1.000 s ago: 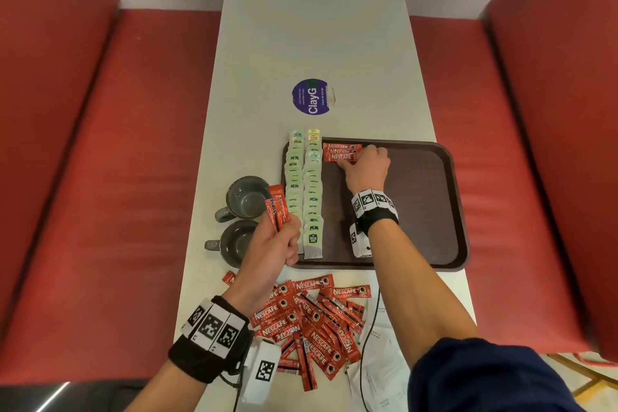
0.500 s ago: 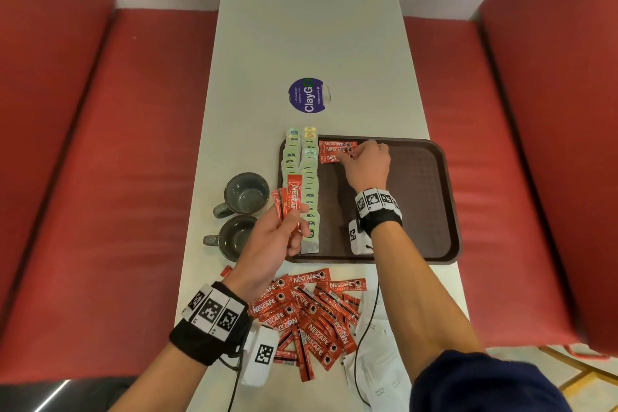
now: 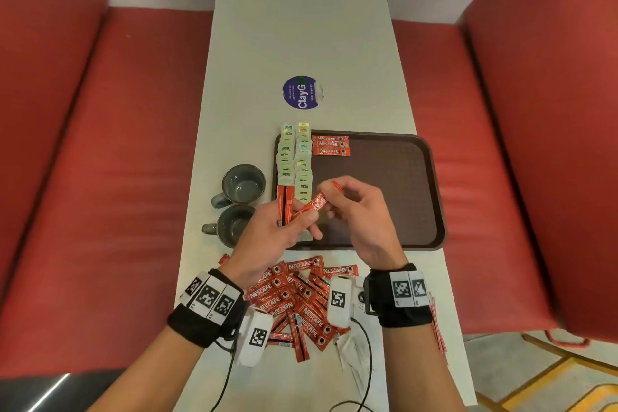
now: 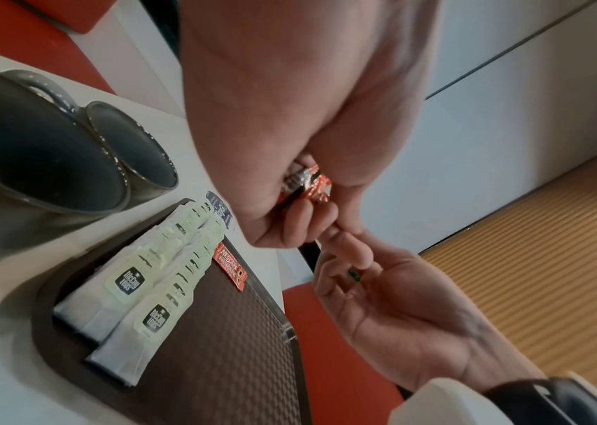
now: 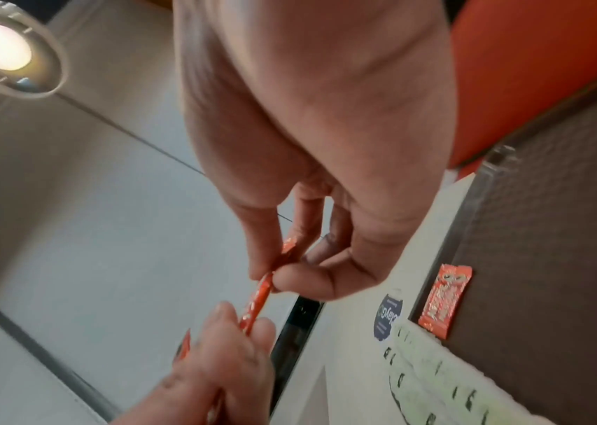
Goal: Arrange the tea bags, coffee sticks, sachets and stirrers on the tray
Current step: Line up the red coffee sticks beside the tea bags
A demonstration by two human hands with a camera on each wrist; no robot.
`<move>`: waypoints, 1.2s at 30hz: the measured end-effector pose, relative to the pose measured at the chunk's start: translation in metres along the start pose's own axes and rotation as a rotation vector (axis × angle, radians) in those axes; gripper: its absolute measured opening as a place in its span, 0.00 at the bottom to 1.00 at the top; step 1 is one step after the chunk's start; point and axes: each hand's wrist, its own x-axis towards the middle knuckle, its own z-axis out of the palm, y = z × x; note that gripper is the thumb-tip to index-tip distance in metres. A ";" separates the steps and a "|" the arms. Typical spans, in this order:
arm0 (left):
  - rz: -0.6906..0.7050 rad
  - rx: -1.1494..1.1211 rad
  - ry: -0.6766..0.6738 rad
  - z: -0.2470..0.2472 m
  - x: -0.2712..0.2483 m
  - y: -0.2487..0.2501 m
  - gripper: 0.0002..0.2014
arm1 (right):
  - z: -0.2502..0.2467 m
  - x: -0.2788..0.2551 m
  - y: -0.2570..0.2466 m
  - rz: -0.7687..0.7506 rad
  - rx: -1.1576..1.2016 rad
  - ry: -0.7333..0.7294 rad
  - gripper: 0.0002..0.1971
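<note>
Above the tray's (image 3: 431,191) near-left corner, both hands pinch one coffee stick (image 3: 312,205): right hand (image 3: 359,216) its far end, left hand (image 3: 271,237) (gripping two upright sticks (image 3: 285,202) too) its near end.

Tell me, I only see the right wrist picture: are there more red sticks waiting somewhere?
Observer: Yes. A heap of coffee sticks lies on the table, just off the near edge of the tray.
Child: Does the other hand hold extras?
Observer: The left hand grips spare sticks upright. It also holds one end of the shared stick, which the right hand pinches.
Child: Any cups?
Observer: Two grey mugs stand on the table, left of the tray.
</note>
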 end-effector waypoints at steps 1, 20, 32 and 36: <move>-0.005 0.018 -0.014 -0.002 -0.002 0.001 0.10 | 0.001 -0.003 0.001 0.008 0.035 0.022 0.09; -0.056 -0.307 0.220 0.011 0.002 0.013 0.22 | -0.001 -0.031 0.002 -0.027 -0.126 -0.081 0.09; -0.132 -0.310 0.319 0.011 0.010 0.012 0.16 | -0.022 -0.011 0.010 -0.040 -0.012 0.066 0.06; -0.189 -0.194 0.288 0.005 0.009 0.010 0.17 | -0.041 0.027 0.015 -0.043 -0.052 0.248 0.05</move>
